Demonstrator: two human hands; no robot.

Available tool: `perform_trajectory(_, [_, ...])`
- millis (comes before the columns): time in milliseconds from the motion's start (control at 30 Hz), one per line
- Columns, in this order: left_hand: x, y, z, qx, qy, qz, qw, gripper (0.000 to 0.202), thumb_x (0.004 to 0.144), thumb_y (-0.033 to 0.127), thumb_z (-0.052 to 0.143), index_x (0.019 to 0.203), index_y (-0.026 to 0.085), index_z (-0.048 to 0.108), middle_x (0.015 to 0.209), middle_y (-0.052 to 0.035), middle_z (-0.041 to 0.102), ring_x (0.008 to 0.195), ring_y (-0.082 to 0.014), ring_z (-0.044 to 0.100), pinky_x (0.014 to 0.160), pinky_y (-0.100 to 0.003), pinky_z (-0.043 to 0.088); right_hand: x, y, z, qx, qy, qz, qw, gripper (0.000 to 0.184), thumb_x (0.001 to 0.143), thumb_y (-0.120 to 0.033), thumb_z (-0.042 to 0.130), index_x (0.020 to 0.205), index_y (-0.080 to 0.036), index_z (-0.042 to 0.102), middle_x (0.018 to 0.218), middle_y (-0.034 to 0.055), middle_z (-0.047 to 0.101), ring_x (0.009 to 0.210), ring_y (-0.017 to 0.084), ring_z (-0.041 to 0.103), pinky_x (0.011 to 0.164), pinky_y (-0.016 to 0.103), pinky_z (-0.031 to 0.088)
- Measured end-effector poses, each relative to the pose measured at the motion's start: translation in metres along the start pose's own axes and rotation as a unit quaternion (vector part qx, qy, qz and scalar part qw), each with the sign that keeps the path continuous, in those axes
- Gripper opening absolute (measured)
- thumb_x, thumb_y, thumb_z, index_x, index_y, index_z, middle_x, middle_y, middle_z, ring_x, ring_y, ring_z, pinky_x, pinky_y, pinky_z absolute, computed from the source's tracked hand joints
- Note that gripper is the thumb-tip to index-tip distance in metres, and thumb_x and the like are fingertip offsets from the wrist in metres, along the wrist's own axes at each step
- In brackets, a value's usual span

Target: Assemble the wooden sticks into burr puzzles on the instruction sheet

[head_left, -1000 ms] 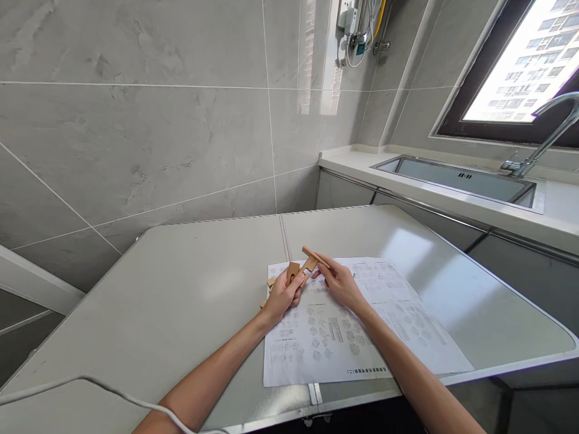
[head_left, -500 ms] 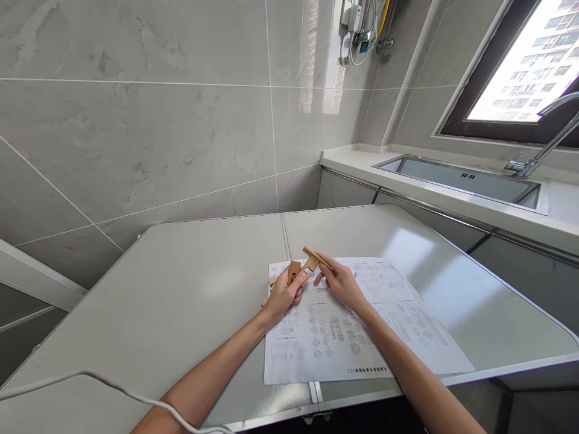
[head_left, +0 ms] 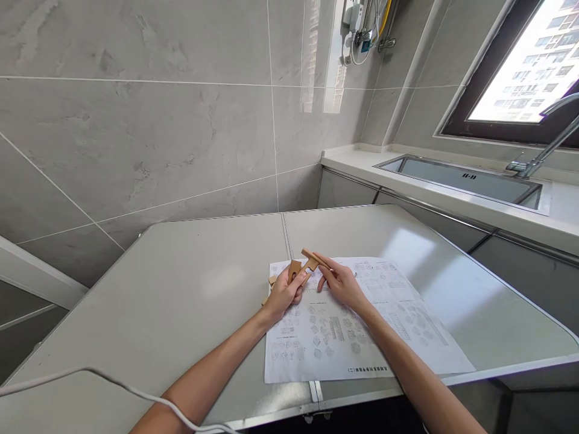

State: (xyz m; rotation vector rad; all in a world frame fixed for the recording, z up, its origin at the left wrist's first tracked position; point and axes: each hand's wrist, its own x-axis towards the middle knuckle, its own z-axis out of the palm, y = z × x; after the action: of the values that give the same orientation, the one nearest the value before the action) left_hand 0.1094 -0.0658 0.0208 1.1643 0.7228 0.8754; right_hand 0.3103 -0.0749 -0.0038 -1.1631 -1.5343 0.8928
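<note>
Wooden puzzle pieces (head_left: 304, 266) sit between your hands, just above the instruction sheet (head_left: 357, 319) on the grey table (head_left: 190, 289). Your left hand (head_left: 284, 293) grips the notched block; your right hand (head_left: 340, 282) pinches the thin stick — it seems slotted into the block, though small.

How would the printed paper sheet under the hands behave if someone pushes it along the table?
The paper sheet lies thin and flat, so it would probably slide easily on the smooth, glossy table. It looks floppy and light; pushed at one edge it may buckle. The right hand seems to rest on it, which would likely hold it.
</note>
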Motion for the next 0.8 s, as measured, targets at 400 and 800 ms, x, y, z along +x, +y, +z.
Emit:
perform_trajectory(400, [0.002, -0.004, -0.001, -0.007, 0.014, 0.002, 1.0, 0.043, 0.093, 0.055, 0.076, 0.096, 0.023, 0.048, 0.069, 0.0101, 0.035, 0.049, -0.0042, 0.023, 0.043, -0.019, 0.02, -0.007, -0.007, 0.006, -0.056, -0.061, -0.021, 0.996, 0.05, 0.111, -0.042, 0.047, 0.159, -0.033, 0.055, 0.069, -0.0006, 0.077, 0.062, 0.024, 0.077, 0.063, 0.035, 0.056])
perform_trajectory(800, [0.003, -0.005, 0.001, 0.001, 0.011, 0.005, 1.0, 0.044, 0.091, 0.056, 0.077, 0.101, 0.021, 0.053, 0.075, 0.0085, 0.039, 0.049, -0.0033, 0.025, 0.041, -0.018, 0.022, -0.008, -0.005, 0.013, -0.098, -0.001, -0.03, 0.995, 0.043, 0.11, -0.039, 0.051, 0.149, -0.032, 0.064, 0.095, 0.0043, 0.082, 0.063, 0.02, 0.073, 0.076, 0.04, 0.061])
